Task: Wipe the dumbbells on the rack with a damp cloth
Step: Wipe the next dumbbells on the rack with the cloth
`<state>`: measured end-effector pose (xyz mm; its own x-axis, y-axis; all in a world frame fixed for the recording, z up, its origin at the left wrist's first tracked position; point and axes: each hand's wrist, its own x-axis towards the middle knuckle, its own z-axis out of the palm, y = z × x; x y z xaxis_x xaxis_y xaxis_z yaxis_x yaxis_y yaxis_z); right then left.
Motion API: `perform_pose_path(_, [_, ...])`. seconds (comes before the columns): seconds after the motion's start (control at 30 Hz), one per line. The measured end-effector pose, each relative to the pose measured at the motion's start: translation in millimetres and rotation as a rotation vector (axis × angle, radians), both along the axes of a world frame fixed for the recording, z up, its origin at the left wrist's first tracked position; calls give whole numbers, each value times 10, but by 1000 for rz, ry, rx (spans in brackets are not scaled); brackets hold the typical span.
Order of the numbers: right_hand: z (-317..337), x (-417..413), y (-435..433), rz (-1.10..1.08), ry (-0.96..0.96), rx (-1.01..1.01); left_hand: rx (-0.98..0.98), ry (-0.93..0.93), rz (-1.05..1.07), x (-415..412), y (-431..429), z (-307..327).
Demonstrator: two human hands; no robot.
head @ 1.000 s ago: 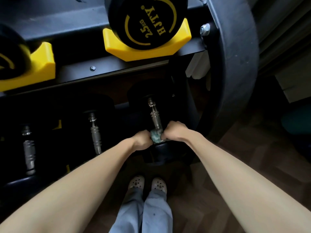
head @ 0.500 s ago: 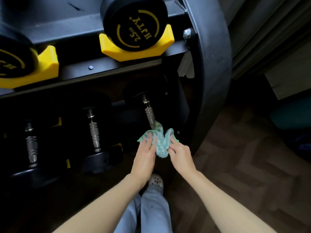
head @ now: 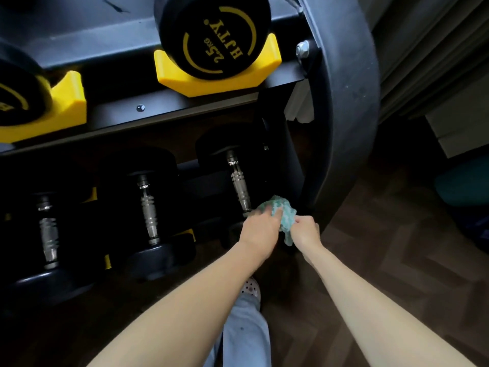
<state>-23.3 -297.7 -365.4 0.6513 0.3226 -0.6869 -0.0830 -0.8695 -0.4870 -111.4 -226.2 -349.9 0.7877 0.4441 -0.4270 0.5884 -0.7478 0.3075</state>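
A green and white cloth (head: 283,211) is bunched between both hands, just below the steel handle of the rightmost lower dumbbell (head: 239,182). My left hand (head: 260,230) lies against the cloth's left side, its fingers blurred. My right hand (head: 305,230) pinches the cloth's right edge, and a tail hangs below it. Two more dark dumbbells (head: 148,207) (head: 47,234) lie on the lower shelf to the left. On the upper shelf a black dumbbell marked 2.5 kg (head: 214,35) sits in a yellow cradle (head: 219,80).
The black rack's thick curved side frame (head: 349,102) rises on the right. Another dumbbell head (head: 16,91) in a yellow cradle sits at upper left. Dark wooden floor (head: 383,260) spreads to the right. My trouser leg and a light shoe (head: 250,287) are below the hands.
Both hands came off the dumbbell handle with the cloth and pulled it open, and now bunch it together again near the handle's lower end.
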Motion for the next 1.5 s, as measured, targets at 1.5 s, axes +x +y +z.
perform_pose_path(1.5, [412, 44, 807, 196, 106, 216, -279, -286, 1007, 29, 702, 252])
